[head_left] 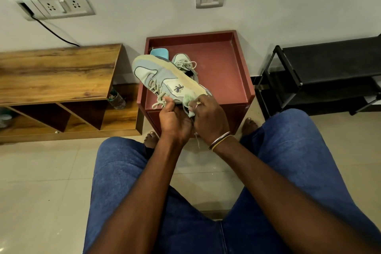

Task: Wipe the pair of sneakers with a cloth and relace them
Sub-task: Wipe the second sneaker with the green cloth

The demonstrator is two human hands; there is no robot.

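A white and pale blue sneaker point(158, 75) with a yellowed sole is held tipped on its side above the red-brown tray-top stand point(224, 62). My left hand point(175, 117) grips it at the laced opening near the heel. My right hand point(208, 117) presses a light green cloth point(188, 102) against the heel end. Beige laces point(158, 97) hang loose from the shoe. The second sneaker point(184, 64) lies on the stand behind the first, partly hidden by it.
A pale blue object point(159, 52) lies at the stand's back left. A wooden shelf unit point(57, 74) stands to the left, a plastic bottle point(117, 100) beside it. A black rack point(321, 76) is on the right. My knees and bare feet frame the stand.
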